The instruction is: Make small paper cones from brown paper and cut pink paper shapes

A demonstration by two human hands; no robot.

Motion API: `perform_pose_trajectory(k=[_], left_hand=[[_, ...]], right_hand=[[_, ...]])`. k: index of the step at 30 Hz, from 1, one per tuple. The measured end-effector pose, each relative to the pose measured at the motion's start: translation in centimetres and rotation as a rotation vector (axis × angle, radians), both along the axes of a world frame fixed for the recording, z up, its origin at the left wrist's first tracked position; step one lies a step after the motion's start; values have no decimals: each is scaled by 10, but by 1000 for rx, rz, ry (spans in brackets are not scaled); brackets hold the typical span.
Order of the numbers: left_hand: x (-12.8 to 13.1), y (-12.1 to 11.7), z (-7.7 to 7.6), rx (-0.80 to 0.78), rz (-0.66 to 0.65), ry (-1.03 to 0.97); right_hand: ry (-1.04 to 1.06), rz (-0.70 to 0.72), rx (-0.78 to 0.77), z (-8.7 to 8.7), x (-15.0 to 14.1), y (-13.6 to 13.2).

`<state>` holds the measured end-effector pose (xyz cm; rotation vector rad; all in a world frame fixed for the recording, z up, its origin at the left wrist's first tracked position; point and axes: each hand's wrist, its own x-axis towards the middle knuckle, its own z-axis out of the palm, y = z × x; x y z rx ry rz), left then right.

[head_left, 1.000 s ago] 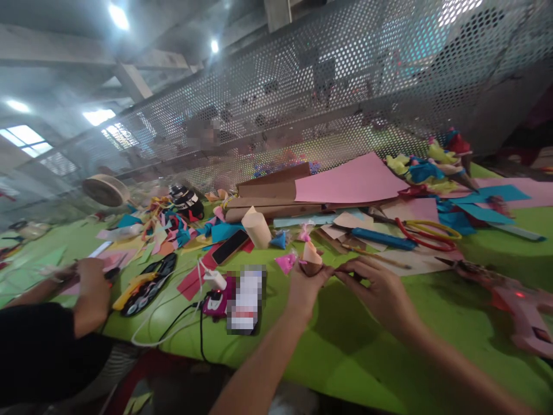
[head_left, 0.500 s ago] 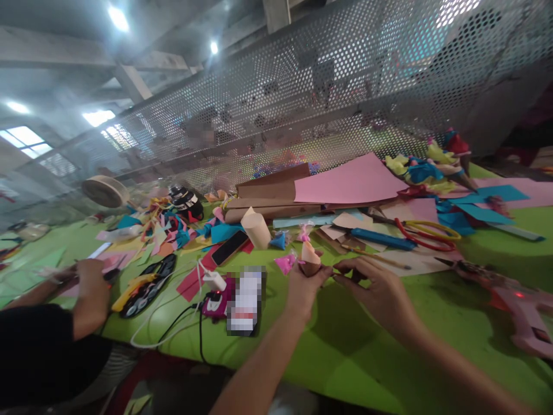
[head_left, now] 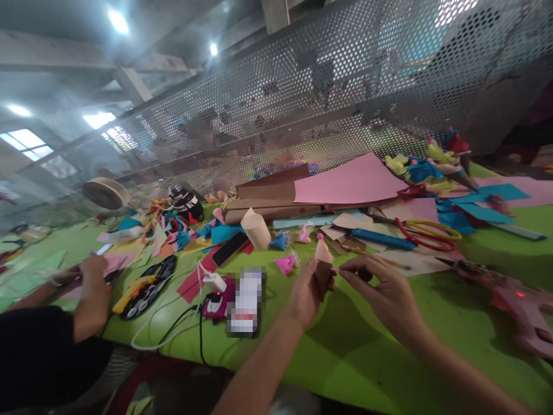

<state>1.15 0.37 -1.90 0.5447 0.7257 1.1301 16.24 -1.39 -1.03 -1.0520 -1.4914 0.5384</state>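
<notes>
My left hand (head_left: 305, 297) is closed round a small paper figure with a brown lower part and a peach cone top (head_left: 322, 253). A pink ball tips the cone, which points up. At the figure's right side, my right hand (head_left: 382, 288) has thumb and forefinger pinched on a tiny pink piece (head_left: 334, 270). Whether that piece is fixed to the figure I cannot tell. Just left of the figure lie small bags with pink pieces (head_left: 287, 264) and blue pieces (head_left: 279, 240).
A pink glue gun (head_left: 514, 300) with a red light lies right, near red-and-yellow-handled scissors (head_left: 427, 230) and a blue cutter (head_left: 383, 238). Left are a phone (head_left: 245, 302), power strip (head_left: 218, 305) and cables. Paper sheets (head_left: 345, 181) stand behind. A co-worker's hands (head_left: 88, 271) work far left.
The paper figure has turned more upright in my left hand, showing its brown side and pink tip. My right hand has shifted slightly, with the tiny pink piece now visible at its fingertips.
</notes>
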Motion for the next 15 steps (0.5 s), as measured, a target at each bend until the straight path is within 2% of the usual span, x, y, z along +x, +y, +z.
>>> perform_pose_trajectory(k=[9, 15], left_hand=[[5, -1, -8, 54, -74, 55], [7, -4, -4, 94, -70, 82]], right_hand=[[54, 0, -12, 2, -4, -2], [32, 20, -26, -1, -5, -3]])
